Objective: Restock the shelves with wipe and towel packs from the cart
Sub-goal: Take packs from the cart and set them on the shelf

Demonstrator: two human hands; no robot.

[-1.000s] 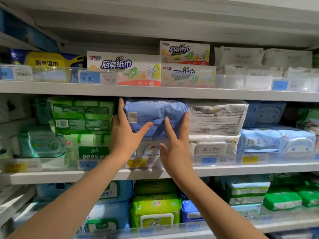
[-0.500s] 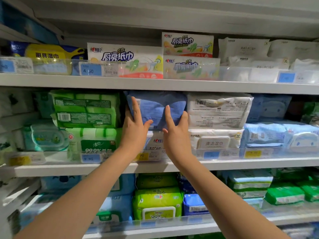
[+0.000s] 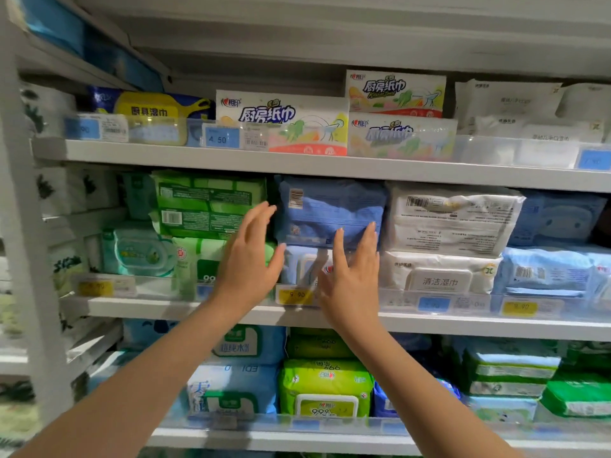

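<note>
A blue wipe pack point(image 3: 330, 209) lies on the middle shelf point(image 3: 496, 325), stacked on a blue-and-white wipe pack point(image 3: 302, 264), under the shelf above. My left hand point(image 3: 248, 259) hovers just left of it with straight fingers, in front of the green packs point(image 3: 208, 203). My right hand point(image 3: 352, 276) is raised in front of the blue pack's lower right corner, its fingertips at or close to the pack's lower edge. Neither hand holds anything.
White wipe packs point(image 3: 449, 219) stand right of the blue pack, with light blue packs point(image 3: 549, 269) beyond. Kitchen towel boxes point(image 3: 281, 123) line the upper shelf. The lower shelf holds green packs point(image 3: 325, 388) and blue packs point(image 3: 238, 388). A white upright point(image 3: 29, 226) stands at the left.
Both hands were pressing the blue pack into its slot. The pack now sits deep in the shelf; the hands have drawn back from it and apart, the left one moving left.
</note>
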